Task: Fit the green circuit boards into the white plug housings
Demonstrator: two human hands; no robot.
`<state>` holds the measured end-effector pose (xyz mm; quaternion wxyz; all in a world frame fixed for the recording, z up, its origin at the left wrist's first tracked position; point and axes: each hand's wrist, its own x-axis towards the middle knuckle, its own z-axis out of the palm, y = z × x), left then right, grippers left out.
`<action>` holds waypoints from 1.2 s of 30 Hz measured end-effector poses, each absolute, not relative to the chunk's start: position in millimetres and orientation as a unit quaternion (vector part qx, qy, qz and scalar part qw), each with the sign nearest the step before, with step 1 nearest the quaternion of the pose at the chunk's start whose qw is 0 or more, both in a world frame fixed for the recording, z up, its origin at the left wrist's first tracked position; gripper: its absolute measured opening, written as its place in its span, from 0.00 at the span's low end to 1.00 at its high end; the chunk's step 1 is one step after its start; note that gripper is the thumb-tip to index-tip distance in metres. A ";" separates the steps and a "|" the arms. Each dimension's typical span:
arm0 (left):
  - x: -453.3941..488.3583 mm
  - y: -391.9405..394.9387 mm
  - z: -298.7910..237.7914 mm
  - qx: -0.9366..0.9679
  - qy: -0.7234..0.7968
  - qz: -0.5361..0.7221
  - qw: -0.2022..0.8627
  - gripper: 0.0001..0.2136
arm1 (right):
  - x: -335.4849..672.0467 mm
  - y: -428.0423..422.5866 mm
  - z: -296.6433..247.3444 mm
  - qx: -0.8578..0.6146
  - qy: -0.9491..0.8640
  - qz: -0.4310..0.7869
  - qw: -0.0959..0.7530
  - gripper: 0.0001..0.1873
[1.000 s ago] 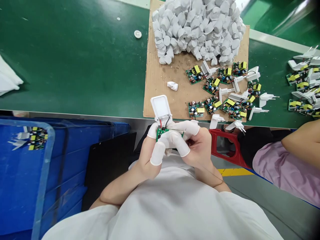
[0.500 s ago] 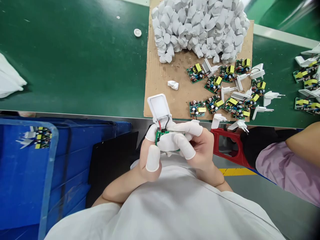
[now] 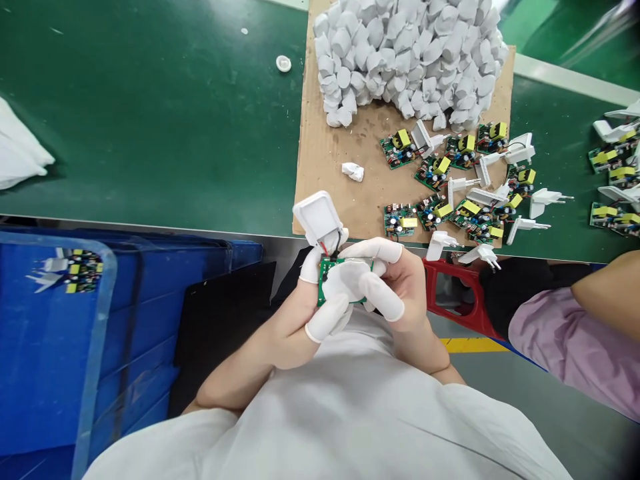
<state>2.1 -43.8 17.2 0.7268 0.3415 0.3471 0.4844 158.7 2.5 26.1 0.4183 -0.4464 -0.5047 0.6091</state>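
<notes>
Both my hands wear white finger cots and hold one green circuit board (image 3: 324, 275) in front of my chest. My left hand (image 3: 305, 310) grips the board's left side, its thumb pressed on a pale, flat putty-like piece (image 3: 345, 279) that covers much of the board. On the right side, my right hand (image 3: 395, 283) pinches the board, thumb against the same pale piece and index finger along the top edge. A white plastic plug housing (image 3: 320, 217) hangs off the board by a red and a black wire, tilted above my left fingers.
On the cardboard sheet (image 3: 320, 133) lie a heap of light grey lumps (image 3: 410, 57), a small white lump (image 3: 353, 171) and several boards with plugs (image 3: 435, 173). A blue bin (image 3: 107, 320) stands left. A co-worker's arm (image 3: 605, 287) and red stool (image 3: 457, 300) are right.
My left thumb has moved right and now presses on the pale piece. The white plug housing has tilted, and the pale piece looks flatter and wider over the board.
</notes>
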 end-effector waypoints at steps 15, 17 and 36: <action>2.3 -39.2 9.6 0.286 0.301 0.473 0.777 0.37 | 172.2 -15.4 28.8 -0.410 -0.441 0.713 0.361 0.28; 2.2 -38.4 14.6 0.266 0.335 0.468 0.773 0.36 | 171.9 -17.4 30.9 -0.403 -0.426 0.720 0.372 0.31; 9.5 -38.7 13.0 0.293 0.366 0.517 0.716 0.21 | 158.9 -9.2 36.5 -0.439 -0.413 0.703 0.378 0.21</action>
